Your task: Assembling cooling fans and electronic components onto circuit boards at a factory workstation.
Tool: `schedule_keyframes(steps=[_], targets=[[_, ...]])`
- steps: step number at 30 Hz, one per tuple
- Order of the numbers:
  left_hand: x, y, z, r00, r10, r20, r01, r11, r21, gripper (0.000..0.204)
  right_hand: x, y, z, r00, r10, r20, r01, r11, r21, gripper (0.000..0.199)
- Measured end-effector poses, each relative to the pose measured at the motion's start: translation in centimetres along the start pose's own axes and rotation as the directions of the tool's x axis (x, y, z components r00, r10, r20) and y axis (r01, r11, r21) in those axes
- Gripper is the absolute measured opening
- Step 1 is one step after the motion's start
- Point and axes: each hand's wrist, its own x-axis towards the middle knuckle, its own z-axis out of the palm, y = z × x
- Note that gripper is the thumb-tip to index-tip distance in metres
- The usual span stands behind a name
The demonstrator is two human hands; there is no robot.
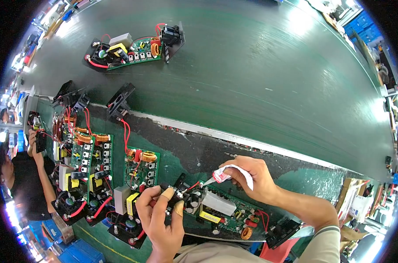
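My right hand (254,178) is closed round a white and red squeezed tube (225,174) with a pale pointed nozzle. Its tip is at the upper left corner of a green circuit board (240,216), by a short red wire. My left hand (164,219) grips a black end panel (180,186) at the board's left end, with tape-like covers on two fingertips. The board bears a grey block (218,203), a yellow transformer (210,215) and a copper coil (246,232). Red wires join its right end to another black panel (283,231).
Several similar boards (93,158) stand along the bench on the left; one more board assembly (137,50) lies on the green conveyor belt (260,74). A metal rail (234,133) divides belt and bench. At the far left a co-worker's arm (43,175) reaches to another assembly.
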Motion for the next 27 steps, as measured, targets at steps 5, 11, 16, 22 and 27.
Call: schedule_keyframes(steps=[5, 11, 16, 22, 27], targets=[[-0.1, 0.1, -0.1, 1.0, -0.02, 0.002, 0.02, 1.0, -0.005, 0.041, 0.2, 0.0, 0.2, 1.0, -0.024, -0.005, 0.024, 1.0, -0.001, 0.014], [0.1, 0.0, 0.0, 0.999, 0.045, -0.007, -0.045, 0.999, 0.019, 0.036, -0.2, -0.2, 0.0, 1.0, -0.018, -0.026, 0.018, 1.0, -0.005, 0.015], [0.9, 0.4, 0.2, 0.996, 0.075, 0.038, -0.079, 0.992, 0.103, 0.038, -0.8, -1.9, -4.5, 0.886, 0.459, -0.061, -0.42, 0.851, 0.315, 0.021], [1.8, -1.0, -1.3, 0.99, -0.003, 0.14, -0.005, 0.999, 0.052, 0.038, -10.3, -1.4, -12.7, 0.729, 0.47, -0.498, -0.393, 0.883, 0.258, 0.023], [2.5, -1.0, -0.3, 0.987, 0.063, 0.149, -0.046, 0.992, -0.117, 0.043, -20.9, 1.4, -16.2, 0.469, 0.616, -0.634, -0.393, 0.788, 0.475, 0.026]])
